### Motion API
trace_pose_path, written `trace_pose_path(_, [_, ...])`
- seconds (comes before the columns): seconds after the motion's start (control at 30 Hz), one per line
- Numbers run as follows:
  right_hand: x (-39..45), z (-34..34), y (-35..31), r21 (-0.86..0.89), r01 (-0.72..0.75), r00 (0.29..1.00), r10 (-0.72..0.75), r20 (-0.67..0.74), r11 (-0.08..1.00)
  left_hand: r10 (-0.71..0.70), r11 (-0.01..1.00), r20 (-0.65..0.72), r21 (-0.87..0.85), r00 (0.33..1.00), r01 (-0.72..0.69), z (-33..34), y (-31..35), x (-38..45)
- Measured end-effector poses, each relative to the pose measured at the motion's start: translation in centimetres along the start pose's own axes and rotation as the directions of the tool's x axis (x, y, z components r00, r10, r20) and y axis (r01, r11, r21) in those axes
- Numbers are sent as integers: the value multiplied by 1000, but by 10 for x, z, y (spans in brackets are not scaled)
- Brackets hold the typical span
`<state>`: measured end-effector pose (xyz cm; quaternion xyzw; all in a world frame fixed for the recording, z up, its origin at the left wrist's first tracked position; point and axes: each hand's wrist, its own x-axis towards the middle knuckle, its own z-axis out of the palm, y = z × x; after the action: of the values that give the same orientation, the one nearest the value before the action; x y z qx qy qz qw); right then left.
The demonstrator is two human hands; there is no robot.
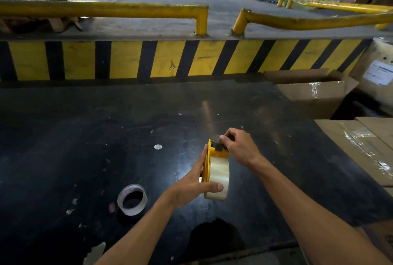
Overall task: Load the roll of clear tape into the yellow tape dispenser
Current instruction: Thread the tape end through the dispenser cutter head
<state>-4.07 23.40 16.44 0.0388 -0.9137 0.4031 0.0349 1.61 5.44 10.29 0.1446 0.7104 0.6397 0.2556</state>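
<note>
Head view, single frame, catalogued. Item one: yellow plastic tape dispenser (209,158), held upright above the black scuffed worktable (85,137), apart from its surface. Item two: roll of clear glossy tape (219,176), already seated in the dispenser's frame, its broad face turned toward the camera. Item three: left hand (192,186), clasped around the roll and dispenser from the near side, thumb lying across the lower rim of the roll, fingers behind the yellow side plate. Item four: right hand (238,148), pinched at the dispenser's far end where the cutter sits; it appears to grip the loose tape end or the tab there, though which cannot be told. Item five: second, nearly spent tape roll with pale core (132,199), lying flat on the table, near and left of the hands, untouched. Item six: brown cardboard cartons (319,94) at the table's right edge. Step judged in hand: threading the leading end toward the blade. Next move likely calls for drawing the tape flat and straight over the roller, avoiding folds and contact with the teeth.
</note>
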Motion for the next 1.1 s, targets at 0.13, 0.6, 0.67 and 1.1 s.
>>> trace_pose_path(0.13, [-3,0,-2,-38,52,999,-52,17,998,-4,1000,13,10,1000,4,2,0,-1])
trace_pose_path(0.6, [-3,2,5,139,-14,998,5,64,990,6,1000,20,-25,1000,-5,3,-4,-13])
trace_pose_path(0.67, [-4,1,10,202,-50,996,35,76,978,0,999,29,-35,1000,1,1,-5,-14])
trace_pose_path(1.1, [-17,5,21,269,68,992,-37,-121,961,18,995,45,-94,999,-13,8,-10,-11])
